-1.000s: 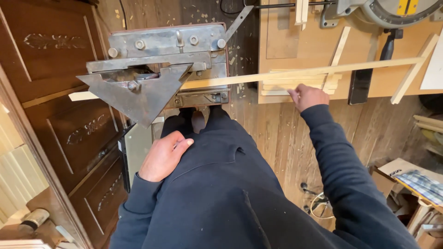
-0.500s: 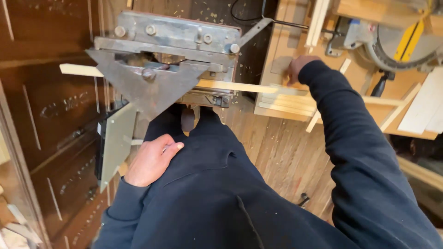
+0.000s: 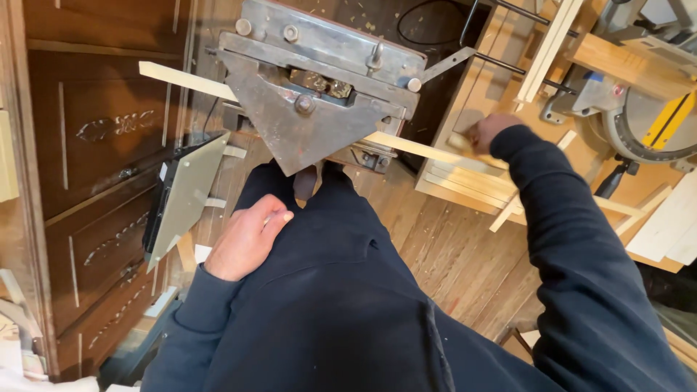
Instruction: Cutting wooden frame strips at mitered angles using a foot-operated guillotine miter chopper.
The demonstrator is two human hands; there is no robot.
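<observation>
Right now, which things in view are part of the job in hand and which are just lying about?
In hand:
- long pale wooden strip
- grey metal triangular cutting machine
- right hand gripping the strip
- left hand, on the thigh

Lying about:
- yellow-bladed mitre saw
- stacked pale wooden strips
- dark carved wooden cabinet

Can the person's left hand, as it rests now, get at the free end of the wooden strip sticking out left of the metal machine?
Probably yes: the left hand rests empty on the thigh, and open space lies between it and the wooden strip, beside the metal machine.

Pale wood strip (image 3: 428,151), grey machine (image 3: 319,116)
</observation>
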